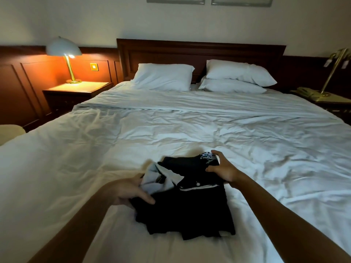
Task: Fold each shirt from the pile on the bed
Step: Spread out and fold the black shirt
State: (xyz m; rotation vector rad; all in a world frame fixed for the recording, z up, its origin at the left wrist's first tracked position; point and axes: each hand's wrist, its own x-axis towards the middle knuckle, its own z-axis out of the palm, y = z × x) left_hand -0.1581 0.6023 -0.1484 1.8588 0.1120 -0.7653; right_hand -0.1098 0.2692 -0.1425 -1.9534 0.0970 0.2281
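Note:
A small pile of shirts [191, 209] lies on the white bed [209, 130] near its foot. The pile is mostly black cloth, with a light grey shirt [157, 177] showing at its left and a black shirt with a white print [191, 164] at the far end. My left hand [131, 190] grips the pile's left edge, thumb on top of the black cloth and fingers under it beside the grey shirt. My right hand [222, 168] holds the far right corner of the black printed shirt, thumb and fingers spread around its edge.
Three white pillows [163, 76] lean against the dark wooden headboard [199, 52]. A lit lamp [64, 52] stands on the left nightstand [77, 90]. A brass lamp [336, 69] and a telephone [305, 92] sit on the right nightstand. Rumpled white sheet surrounds the pile.

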